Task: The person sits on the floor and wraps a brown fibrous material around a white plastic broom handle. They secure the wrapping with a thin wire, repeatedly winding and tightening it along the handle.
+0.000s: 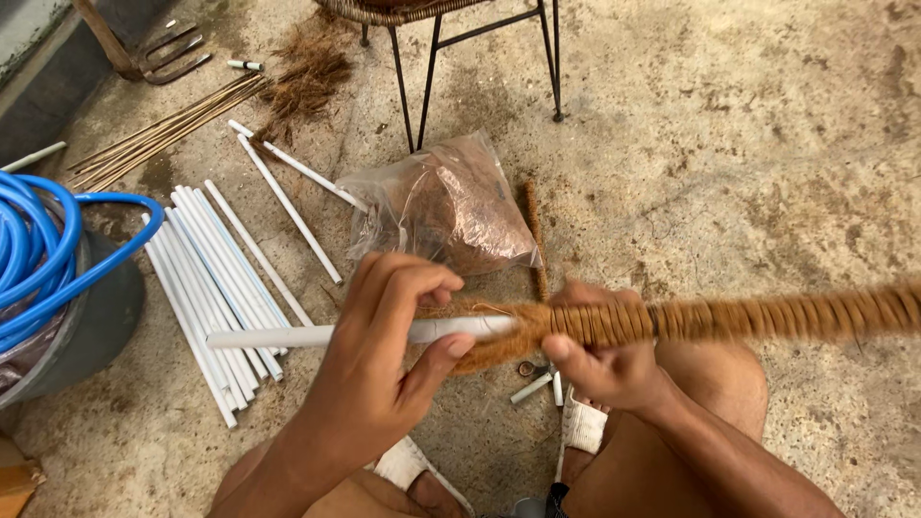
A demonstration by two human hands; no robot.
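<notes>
A white plastic pipe (288,337) lies level across the middle of the view. Its right part is wrapped in brown coconut fibre bound with cord (748,318), and that part runs off the right edge. My left hand (389,345) pinches the bare pipe just left of where the fibre begins. My right hand (600,355) grips the wrapped part from below, thumb against loose fibre. Both hands are above my knees.
A clear bag of brown fibre (451,206) lies on the concrete floor beyond the pipe. Several white pipes (216,269) lie at left, near a blue hose coil (38,249) in a grey tub. Thin sticks (158,129) and metal chair legs (427,72) stand farther back.
</notes>
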